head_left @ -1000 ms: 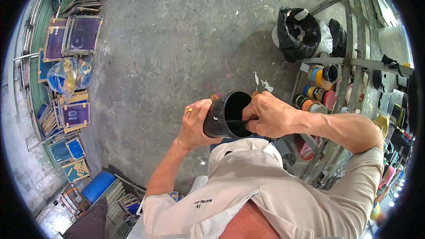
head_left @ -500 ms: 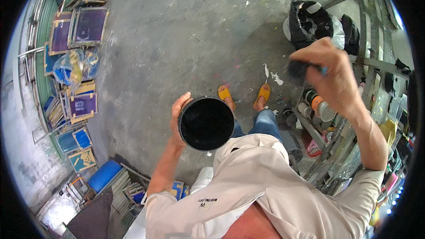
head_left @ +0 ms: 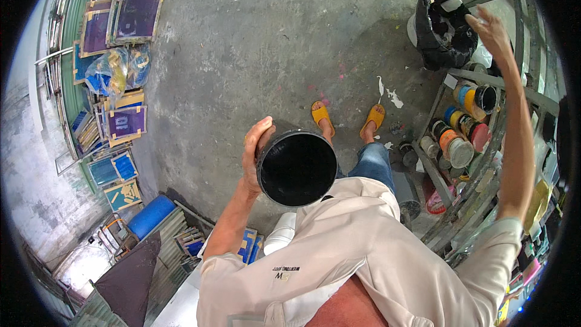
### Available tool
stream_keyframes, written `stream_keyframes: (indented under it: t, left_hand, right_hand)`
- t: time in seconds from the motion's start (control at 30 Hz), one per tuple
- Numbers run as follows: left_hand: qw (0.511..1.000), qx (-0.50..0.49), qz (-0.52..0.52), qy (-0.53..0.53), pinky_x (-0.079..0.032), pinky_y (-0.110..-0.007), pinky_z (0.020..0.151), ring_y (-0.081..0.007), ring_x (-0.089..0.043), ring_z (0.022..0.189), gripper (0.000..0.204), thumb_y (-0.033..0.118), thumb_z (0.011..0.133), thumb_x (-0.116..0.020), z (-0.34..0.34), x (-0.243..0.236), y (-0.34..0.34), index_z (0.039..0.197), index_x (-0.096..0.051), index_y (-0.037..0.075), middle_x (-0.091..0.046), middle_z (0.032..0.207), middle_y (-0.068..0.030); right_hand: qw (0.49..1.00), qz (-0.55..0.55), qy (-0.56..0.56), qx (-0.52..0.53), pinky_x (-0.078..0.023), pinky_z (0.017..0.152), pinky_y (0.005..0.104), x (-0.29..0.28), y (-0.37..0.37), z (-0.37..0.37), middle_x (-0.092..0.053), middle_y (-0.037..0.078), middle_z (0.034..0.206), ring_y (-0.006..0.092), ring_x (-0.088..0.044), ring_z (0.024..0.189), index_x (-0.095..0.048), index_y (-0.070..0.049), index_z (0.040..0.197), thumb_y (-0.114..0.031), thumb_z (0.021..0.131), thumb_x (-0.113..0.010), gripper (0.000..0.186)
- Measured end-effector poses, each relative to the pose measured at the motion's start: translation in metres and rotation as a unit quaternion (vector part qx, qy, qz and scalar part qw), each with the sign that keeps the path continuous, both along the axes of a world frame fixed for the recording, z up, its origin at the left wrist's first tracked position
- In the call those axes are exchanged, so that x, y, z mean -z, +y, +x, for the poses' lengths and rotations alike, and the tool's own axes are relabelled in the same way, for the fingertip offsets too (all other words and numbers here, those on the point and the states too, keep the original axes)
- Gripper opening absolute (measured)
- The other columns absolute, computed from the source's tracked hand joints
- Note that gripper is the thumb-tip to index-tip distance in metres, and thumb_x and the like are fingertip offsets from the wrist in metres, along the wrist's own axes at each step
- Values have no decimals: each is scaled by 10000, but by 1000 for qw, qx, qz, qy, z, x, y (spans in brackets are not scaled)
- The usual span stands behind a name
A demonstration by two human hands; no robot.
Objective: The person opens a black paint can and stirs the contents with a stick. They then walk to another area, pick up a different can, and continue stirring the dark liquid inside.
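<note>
Nearest the camera: the person's pale shirt [head_left: 339,254] fills the lower centre and hides the torso and most of both legs; only a strip of blue jeans [head_left: 372,160] and two yellow sandals [head_left: 348,118] show beyond it. A white cylindrical object [head_left: 281,236] pokes out under the left arm; cannot tell what it is.

Left hand [head_left: 254,154]: fingers wrapped around the outer wall of a black bucket [head_left: 296,166], held at chest height with its mouth turned up to the camera. Interior reads uniformly dark; contents, if any, cannot be made out. The palm side of the hand is hidden by the bucket wall.

Right hand [head_left: 490,27]: raised and extended far to the right, fingers spread loosely, nothing seen in it. It sits above a black bag-lined bin [head_left: 442,27] and in front of the bars of a metal rack [head_left: 520,94]. Whether the fingertips touch a bar cannot be told.

Right side, further out: the rack's lower shelf holds a cluster of paint cans [head_left: 463,133], lids in orange, blue, black and grey; bars cross in front of several. The rack's far end is cut off by the fisheye rim.

Left side: stacked printing screens [head_left: 124,124] with blue and purple mesh lean along the wall, plus a clear plastic bag [head_left: 115,72] of blue and yellow stuff. A blue drum [head_left: 150,215] lies near the lower stack. Edges here are strongly bent and small items are illegible.

Farthest: bare concrete floor [head_left: 266,42], stained, with white paint flecks [head_left: 387,92] just beyond the sandals.
</note>
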State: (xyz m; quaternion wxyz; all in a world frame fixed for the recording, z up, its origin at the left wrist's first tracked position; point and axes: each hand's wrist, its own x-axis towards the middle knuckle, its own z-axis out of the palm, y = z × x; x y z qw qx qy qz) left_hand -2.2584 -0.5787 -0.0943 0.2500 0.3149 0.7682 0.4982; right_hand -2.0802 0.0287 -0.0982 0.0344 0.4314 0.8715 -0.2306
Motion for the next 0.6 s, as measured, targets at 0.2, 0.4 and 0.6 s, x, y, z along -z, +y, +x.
stream_keyframes:
  t: [0.2, 0.4, 0.6]
  left_hand:
    - [989, 54, 101, 91, -416, -412, 1109, -279, -555, 1254, 722, 96, 854, -771, -8, -2, 34, 1464, -391, 32, -526, 1374, -157]
    - [975, 109, 32, 190, -201, -500, 1230, -317, -369, 1434, 1396, 404, 555, -979, -1, 4, 39, 1552, -62, 70, -388, 1510, -184]
    - [982, 9, 19, 185, -383, -472, 1138, -336, -478, 1348, 1345, 273, 555, -983, 26, 9, 20, 1541, -91, 70, -441, 1443, -207]
  right_hand:
    - [484, -697, 527, -43, -416, 1068, 546, -12, -165, 5, -422, 183, 1549, 420, -472, 1356, -422, -132, 1525, -796, 931, -266, 904]
    - [287, -765, 576, -9, -325, 1129, 588, -19, -234, 14, -325, 220, 1597, 453, -321, 1453, -404, -79, 1530, -889, 853, -222, 1071]
    - [240, -785, 567, -66, -353, 1109, 586, -24, -237, 20, -365, 233, 1571, 472, -382, 1410, -416, -103, 1527, -885, 854, -217, 1051]
